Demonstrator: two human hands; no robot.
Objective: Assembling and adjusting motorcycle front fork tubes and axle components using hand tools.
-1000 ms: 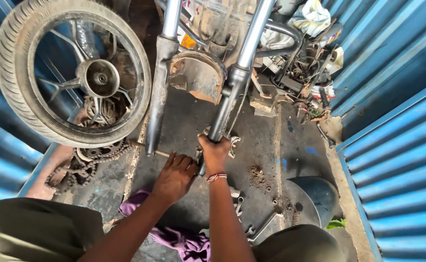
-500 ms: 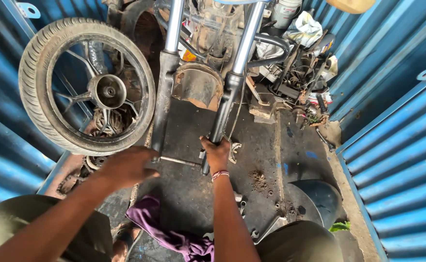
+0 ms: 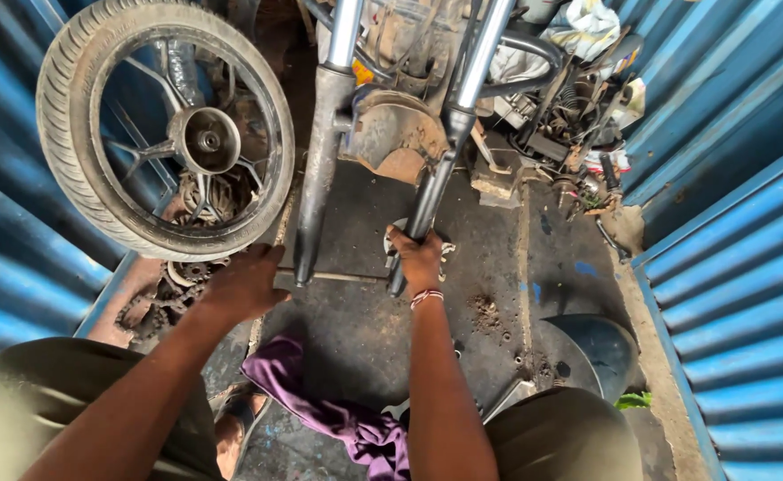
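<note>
At upper left, the wheel leans nearby. Left hand hovers loosely open, apparently empty. Right hand clamps the right fork leg at centre; greasy metal could slip and pinch fingers.

My left hand reaches forward, palm down, fingers curled; my right hand is clenched, wrist straight, arm extended.
</note>
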